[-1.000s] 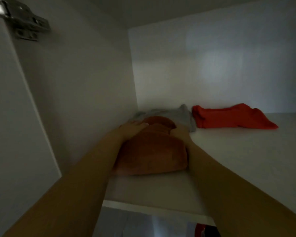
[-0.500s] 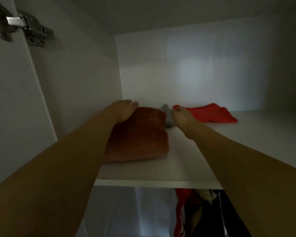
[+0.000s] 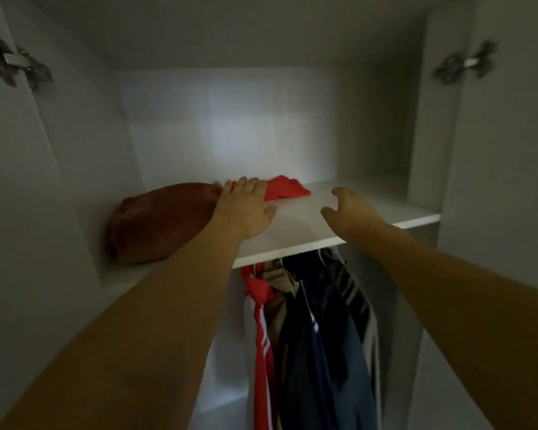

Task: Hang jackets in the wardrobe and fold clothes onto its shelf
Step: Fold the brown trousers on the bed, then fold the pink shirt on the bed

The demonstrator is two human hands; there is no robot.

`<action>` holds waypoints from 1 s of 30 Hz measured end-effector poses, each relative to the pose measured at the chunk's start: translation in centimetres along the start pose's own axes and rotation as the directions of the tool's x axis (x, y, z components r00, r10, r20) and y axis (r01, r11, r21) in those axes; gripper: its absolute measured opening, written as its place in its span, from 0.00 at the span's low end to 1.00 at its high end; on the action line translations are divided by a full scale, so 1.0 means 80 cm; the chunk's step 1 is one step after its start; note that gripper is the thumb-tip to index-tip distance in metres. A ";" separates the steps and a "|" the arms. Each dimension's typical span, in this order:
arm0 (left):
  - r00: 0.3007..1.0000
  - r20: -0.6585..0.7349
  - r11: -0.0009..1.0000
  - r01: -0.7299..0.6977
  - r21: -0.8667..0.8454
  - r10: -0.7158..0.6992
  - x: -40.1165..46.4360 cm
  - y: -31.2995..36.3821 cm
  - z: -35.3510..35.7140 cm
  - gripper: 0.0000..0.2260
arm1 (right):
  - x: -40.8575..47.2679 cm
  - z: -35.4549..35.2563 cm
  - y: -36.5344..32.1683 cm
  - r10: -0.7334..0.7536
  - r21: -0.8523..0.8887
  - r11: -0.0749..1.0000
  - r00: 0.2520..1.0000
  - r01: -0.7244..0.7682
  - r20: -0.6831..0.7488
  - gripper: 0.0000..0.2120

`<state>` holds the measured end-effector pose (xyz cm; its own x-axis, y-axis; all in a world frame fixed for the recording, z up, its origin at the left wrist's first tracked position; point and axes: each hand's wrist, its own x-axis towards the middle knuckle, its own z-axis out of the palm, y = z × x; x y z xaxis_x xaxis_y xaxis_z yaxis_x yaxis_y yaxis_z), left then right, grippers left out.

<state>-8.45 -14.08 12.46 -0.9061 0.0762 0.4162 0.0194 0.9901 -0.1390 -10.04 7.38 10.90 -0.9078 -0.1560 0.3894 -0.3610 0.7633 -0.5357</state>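
And both hands have come back off the folded clothes since a moment ago, the view pulling out so the whole wardrobe (image 3: 75, 169) shows now, the left hand sliding right from the top of the rust bundle toward the red cloth, the right hand letting go near the grey piece and drifting out over bare board. No brand, label or writing can be read anywhere in here, it is dim and soft. The white shelf (image 3: 354, 212) runs across the upper compartment, its front edge tilted up to the right, and on it the rust-brown folded garment (image 3: 159, 221) sits tucked against the left wall, close to the front lip. Behind it, further back, the red folded cloth (image 3: 288, 189) lies near the rear panel. Below the shelf the hanging jackets (image 3: 311, 336) crowd together: red with white stripes, beige, navy, blue. The right half of the shelf is open board, and there is free space between the two hands. The left hand (image 3: 246, 209) lies flat, fingers straight and together, fingertips touching the red cloth's near edge. The right hand (image 3: 351, 209) hovers above the board, fingers loosely curled, thumb out, holding nothing. Metal door hinges (image 3: 13, 62) gleam at both upper corners.
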 end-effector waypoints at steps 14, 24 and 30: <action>0.920 -0.104 0.899 -0.392 -0.196 0.378 -0.175 0.390 -0.104 0.29 | -0.380 -0.268 0.199 0.254 -0.324 0.902 0.957 -0.286 -0.139 0.29; 0.759 -0.047 0.702 -0.622 -0.346 0.649 -0.392 0.706 -0.140 0.28 | -0.728 -0.435 0.332 0.540 -0.389 0.713 0.811 -0.584 -0.227 0.27; 0.606 -0.029 0.545 -0.734 -0.406 0.795 -0.499 0.849 -0.149 0.28 | -0.904 -0.489 0.378 0.693 -0.373 0.555 0.662 -0.743 -0.287 0.27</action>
<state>34.07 51.56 -2.91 -0.5216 0.8365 0.1681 0.8470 0.5313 -0.0158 53.08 66.29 -4.17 -0.7895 0.6054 0.1011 0.5540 0.7737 -0.3075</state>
